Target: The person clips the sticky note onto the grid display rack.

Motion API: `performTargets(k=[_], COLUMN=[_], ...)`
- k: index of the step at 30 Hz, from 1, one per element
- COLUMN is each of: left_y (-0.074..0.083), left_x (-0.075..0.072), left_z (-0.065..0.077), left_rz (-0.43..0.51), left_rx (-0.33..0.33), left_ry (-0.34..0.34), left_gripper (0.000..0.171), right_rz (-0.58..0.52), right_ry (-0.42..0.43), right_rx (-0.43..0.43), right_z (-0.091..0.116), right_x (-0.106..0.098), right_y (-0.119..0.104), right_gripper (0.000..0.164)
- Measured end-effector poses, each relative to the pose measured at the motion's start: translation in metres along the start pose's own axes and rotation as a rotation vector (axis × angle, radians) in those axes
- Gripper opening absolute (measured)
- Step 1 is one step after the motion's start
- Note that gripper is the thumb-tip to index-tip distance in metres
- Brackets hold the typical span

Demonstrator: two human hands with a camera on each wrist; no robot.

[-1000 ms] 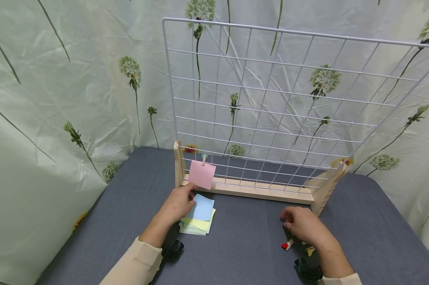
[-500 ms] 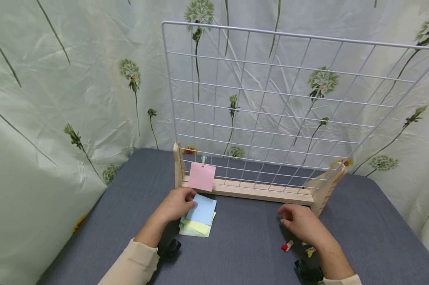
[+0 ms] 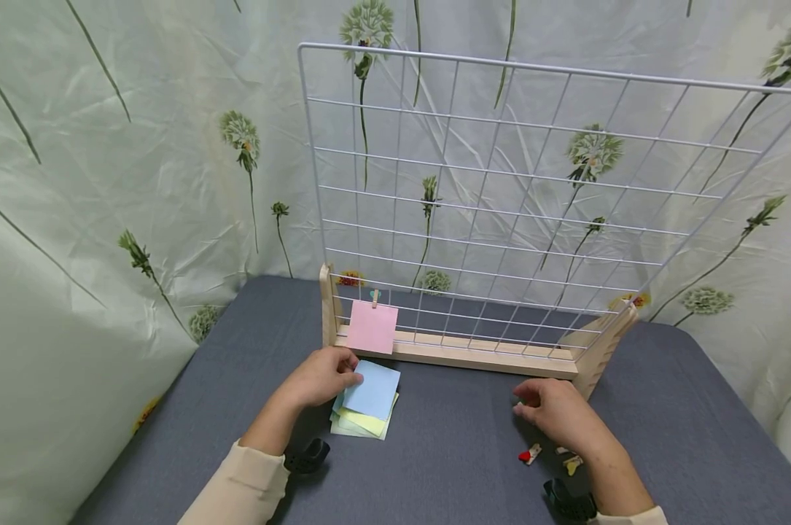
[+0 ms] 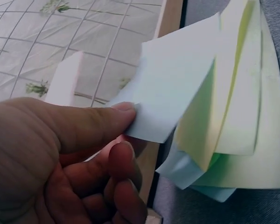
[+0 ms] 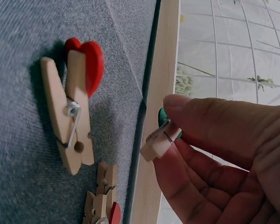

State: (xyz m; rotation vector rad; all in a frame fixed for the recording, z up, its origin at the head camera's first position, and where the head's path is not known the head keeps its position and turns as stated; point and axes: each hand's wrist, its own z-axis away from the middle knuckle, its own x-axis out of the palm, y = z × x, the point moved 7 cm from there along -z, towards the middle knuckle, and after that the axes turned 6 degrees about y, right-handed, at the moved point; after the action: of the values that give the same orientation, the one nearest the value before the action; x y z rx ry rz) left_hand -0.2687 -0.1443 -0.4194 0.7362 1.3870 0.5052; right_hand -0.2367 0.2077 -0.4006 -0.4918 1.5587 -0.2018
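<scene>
On the near part of the grey woven cloth point(image 3: 447, 467), I see small clothespins of pale, smooth wood: a red-heart clothespin point(image 5: 82, 122) with a coiled metal spring, and a little cluster point(image 5: 101, 191) beside it. Just beyond, my right-wrist feed shows the right hand point(image 3: 555, 412) raised off the cloth, thumb and finger closed in a pinch on a stubby wooden clip point(image 5: 159, 142) that bears a glossy green piece. Across from it, the left hand point(image 3: 321, 379) pinches a thin, square, pale-blue sheet point(image 3: 372, 391) near one corner, thumb flat on the paper, the other fingers curled in. That sheet lies over a loose, fanned pile of pale yellow and green papers point(image 3: 362, 424). Behind them runs the stand's plain wooden rail point(image 3: 474, 354), carrying an upright white wire grid point(image 3: 462, 118); a pink square point(image 3: 372, 326) hangs low on it from a wooden peg point(image 3: 375, 298). Farthest back, I make out a creased, satiny curtain point(image 3: 172, 146) printed with dandelions
</scene>
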Motion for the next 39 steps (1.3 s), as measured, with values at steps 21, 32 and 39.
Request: performTargets(k=[21,32,39], left_y=[0.010,0.024,0.032], left_x=[-0.007,-0.006,-0.004], left_z=[0.011,0.015,0.015], left_rz=[0.078,0.144,0.196], left_rx=[0.054,0.128,0.147], left_ry=[-0.120,-0.168,-0.173], left_gripper=[0.009,0.013,0.011], right_rz=[-0.015,-0.010,0.009], right_ry=[0.017,0.100,0.182], right_rx=[0.012,-0.018,-0.029], right_z=[0.001,0.001,0.003], right_x=[0.001,-0.005,-0.013], right_y=[-0.001,-0.008,-0.015], right_gripper=[0.012,0.016,0.020])
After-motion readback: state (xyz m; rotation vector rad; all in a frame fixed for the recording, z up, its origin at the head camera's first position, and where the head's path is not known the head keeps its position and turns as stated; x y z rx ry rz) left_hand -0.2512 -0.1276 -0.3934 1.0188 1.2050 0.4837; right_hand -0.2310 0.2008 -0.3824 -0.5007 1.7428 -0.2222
